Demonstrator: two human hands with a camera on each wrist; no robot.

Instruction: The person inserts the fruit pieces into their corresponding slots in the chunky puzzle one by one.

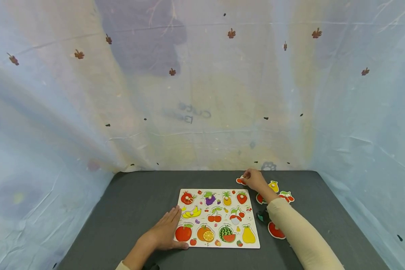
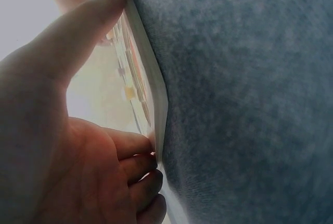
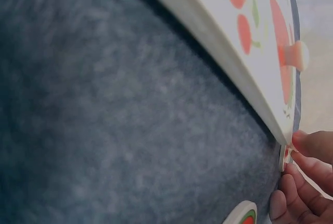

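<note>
A white fruit puzzle board (image 1: 219,242) lies flat on the dark grey table, bearing knobbed fruit pieces such as bananas (image 1: 191,213) and a pear (image 1: 248,235). My left hand (image 1: 167,229) rests at the board's left side, fingers fairly straight along that edge and thumb at the near corner. In the left wrist view, the thumb and fingertips touch the board's edge (image 2: 160,104). Beyond the board's far right corner, my right hand (image 1: 255,180) pinches a red fruit puzzle piece (image 1: 240,181). The fingertips partly cover this piece (image 3: 283,157) in the right wrist view.
Loose pieces lie right of the board: a yellow one (image 1: 273,186), a red cherry-like one (image 1: 286,196), a red one (image 1: 260,199) partly behind the right forearm, and a round red one (image 1: 276,231) nearer. A printed curtain (image 1: 206,150) hangs behind the table (image 1: 145,195).
</note>
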